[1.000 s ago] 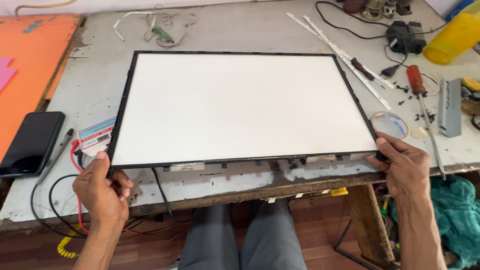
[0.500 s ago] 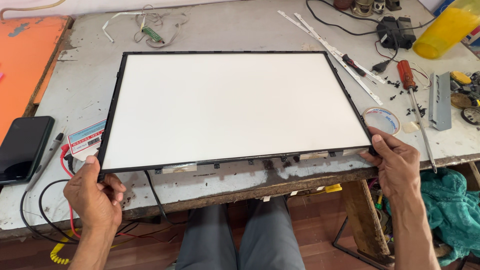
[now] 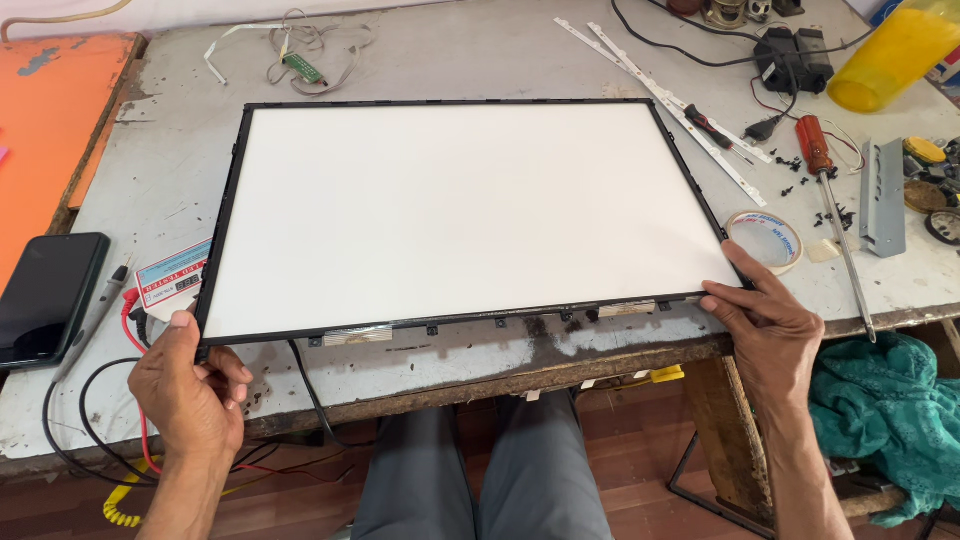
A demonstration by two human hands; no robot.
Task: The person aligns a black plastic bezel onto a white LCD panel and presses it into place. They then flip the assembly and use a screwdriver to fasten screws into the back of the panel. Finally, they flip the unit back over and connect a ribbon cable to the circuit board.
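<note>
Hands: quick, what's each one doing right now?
Left hand: closed on the near left corner of the panel.
Right hand: fingers on the panel's near right corner, gripping its edge.

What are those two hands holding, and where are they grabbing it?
Both hold the big white panel in its thin black frame. The left hand grips its near left corner; the right hand holds its near right corner. The panel lies on the worktable.

We see a white panel (image 3: 460,210) in a thin black frame. Beside it lie a black phone (image 3: 50,298), a red-handled screwdriver (image 3: 830,190) and teal cloth (image 3: 885,420).
</note>
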